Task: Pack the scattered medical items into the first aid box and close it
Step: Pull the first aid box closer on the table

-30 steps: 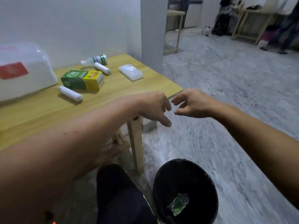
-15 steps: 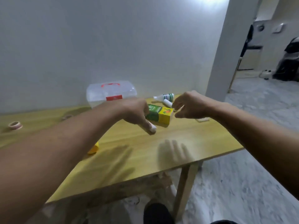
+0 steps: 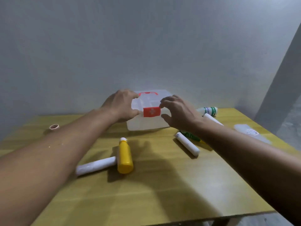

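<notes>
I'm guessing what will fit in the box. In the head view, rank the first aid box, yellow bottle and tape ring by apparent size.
1. First aid box
2. Yellow bottle, though it lies nearer the camera, which flatters it
3. Tape ring, clearly smallest

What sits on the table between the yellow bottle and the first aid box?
Nothing: in the head view the stretch of table from the yellow bottle up to the first aid box is bare wood, crossed only by shadow.
</notes>
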Available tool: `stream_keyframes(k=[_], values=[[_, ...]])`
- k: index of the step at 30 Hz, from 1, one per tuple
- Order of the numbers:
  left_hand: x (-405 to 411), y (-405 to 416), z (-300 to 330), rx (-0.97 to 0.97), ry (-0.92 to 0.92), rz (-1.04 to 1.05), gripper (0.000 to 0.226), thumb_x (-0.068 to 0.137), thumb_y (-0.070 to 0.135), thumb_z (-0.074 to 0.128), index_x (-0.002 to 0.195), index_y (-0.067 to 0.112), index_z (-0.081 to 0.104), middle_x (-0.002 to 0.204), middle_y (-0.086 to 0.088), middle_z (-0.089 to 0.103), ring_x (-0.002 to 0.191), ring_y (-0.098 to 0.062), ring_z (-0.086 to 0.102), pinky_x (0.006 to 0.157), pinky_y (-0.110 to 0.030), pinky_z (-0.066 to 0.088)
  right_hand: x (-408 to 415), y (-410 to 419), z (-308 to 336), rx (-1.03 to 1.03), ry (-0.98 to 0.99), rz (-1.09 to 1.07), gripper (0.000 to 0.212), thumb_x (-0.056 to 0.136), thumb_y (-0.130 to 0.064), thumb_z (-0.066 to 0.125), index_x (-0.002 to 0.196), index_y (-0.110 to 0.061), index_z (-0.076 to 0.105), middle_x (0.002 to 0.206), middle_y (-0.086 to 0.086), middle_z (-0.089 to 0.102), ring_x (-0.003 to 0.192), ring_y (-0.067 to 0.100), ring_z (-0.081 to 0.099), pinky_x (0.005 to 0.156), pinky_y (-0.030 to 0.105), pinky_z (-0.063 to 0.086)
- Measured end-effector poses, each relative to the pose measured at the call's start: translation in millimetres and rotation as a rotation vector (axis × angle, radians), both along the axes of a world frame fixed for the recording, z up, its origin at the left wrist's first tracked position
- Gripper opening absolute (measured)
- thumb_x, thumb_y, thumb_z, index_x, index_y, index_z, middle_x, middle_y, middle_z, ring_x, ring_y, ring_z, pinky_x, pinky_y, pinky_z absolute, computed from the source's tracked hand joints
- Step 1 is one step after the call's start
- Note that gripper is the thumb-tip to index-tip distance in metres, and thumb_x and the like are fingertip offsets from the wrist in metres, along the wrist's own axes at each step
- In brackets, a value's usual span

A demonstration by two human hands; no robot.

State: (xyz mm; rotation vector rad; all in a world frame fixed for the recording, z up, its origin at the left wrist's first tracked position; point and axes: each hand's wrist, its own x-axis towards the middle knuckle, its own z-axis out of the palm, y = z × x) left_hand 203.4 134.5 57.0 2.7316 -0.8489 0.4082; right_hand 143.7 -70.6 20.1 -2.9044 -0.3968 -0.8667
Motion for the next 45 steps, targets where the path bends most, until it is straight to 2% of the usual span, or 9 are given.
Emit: stream_keyframes(k=[6,9,11,18,22,27,35,39,45], values=[[36.3,-0.9,-17.7,-0.145,0.03,0.032,0.063,0.085,0.045,0.06,0.139,0.016,0.045,0.148,-0.006,0.041,0.136,-0.025,0.037,0.111,-0.039,0.032,29.6,-8.5,-19.2,-0.195,-0.078,0.003,0.043,0.079,-0.024,0.074,0.117,-0.011,0.059,0.14,0.016,0.05,0.133,0.035,0.042,0.107,0.047,0.037],[53.2,-1.8,-24.5,-0.225,0.108,0.061,0.065,0.087,0.052,0.055,0.14,0.018,0.043,0.154,-0.005,0.034,0.142,-0.023,0.03,0.115,-0.038,0.027,35.9,-9.0,-24.4,-0.169,-0.028,-0.016,0.051,0.078,-0.026,0.075,0.122,-0.014,0.051,0.152,0.016,0.034,0.143,0.037,0.024,0.112,0.058,0.025],[60.9,-2.0,-28.0,-0.265,0.178,0.075,0.067,0.087,0.056,0.052,0.141,0.02,0.042,0.156,-0.003,0.031,0.143,-0.021,0.028,0.116,-0.038,0.024,38.4,-9.6,-27.9,-0.157,0.016,-0.028,0.052,0.08,-0.024,0.073,0.125,-0.015,0.048,0.155,0.014,0.03,0.144,0.037,0.021,0.111,0.062,0.024],[68.6,5.0,-35.0,-0.371,0.211,0.052,0.061,0.086,0.055,0.054,0.136,0.02,0.05,0.15,0.0,0.041,0.138,-0.021,0.038,0.114,-0.037,0.031,41.4,-2.9,-38.6,-0.218,-0.109,-0.061,0.051,0.077,-0.022,0.075,0.123,-0.017,0.053,0.138,0.013,0.052,0.127,0.035,0.048,0.096,0.057,0.044],[65.0,12.6,-36.6,-0.485,0.198,0.073,0.055,0.084,0.052,0.059,0.127,0.017,0.059,0.14,0.0,0.053,0.127,-0.022,0.049,0.106,-0.037,0.041,35.0,5.6,-42.8,-0.254,-0.191,-0.029,0.047,0.08,-0.028,0.071,0.123,-0.019,0.055,0.139,0.013,0.053,0.125,0.034,0.051,0.092,0.056,0.044],[54.9,20.1,-40.9,-0.532,0.166,0.063,0.05,0.085,0.048,0.061,0.124,0.018,0.061,0.135,0.001,0.056,0.122,-0.021,0.051,0.099,-0.035,0.044,25.4,11.9,-51.6,-0.27,-0.245,-0.022,0.047,0.08,-0.026,0.07,0.123,-0.018,0.056,0.14,0.016,0.051,0.126,0.037,0.049,0.096,0.059,0.039],[49.9,20.0,-43.9,-0.544,0.126,0.102,0.053,0.081,0.051,0.063,0.121,0.016,0.064,0.137,-0.003,0.055,0.123,-0.021,0.052,0.101,-0.04,0.046,31.1,5.5,-56.8,-0.291,-0.34,0.063,0.043,0.082,-0.021,0.071,0.122,-0.016,0.056,0.132,0.022,0.057,0.118,0.042,0.055,0.093,0.061,0.043],[49.0,16.7,-45.7,-0.547,0.133,0.115,0.056,0.083,0.049,0.063,0.125,0.013,0.061,0.138,-0.004,0.053,0.124,-0.022,0.051,0.095,-0.034,0.045,35.7,-1.0,-59.1,-0.353,-0.463,0.15,0.043,0.087,-0.025,0.066,0.124,-0.014,0.047,0.126,0.024,0.061,0.112,0.043,0.059,0.087,0.06,0.047],[45.4,15.3,-42.7,-0.558,0.158,0.117,0.055,0.085,0.045,0.062,0.128,0.011,0.057,0.141,-0.005,0.051,0.128,-0.023,0.049,0.096,-0.033,0.043,38.4,-3.0,-54.2,-0.395,-0.497,0.17,0.038,0.087,-0.034,0.059,0.119,-0.014,0.054,0.121,0.02,0.066,0.107,0.04,0.064,0.082,0.055,0.05]])
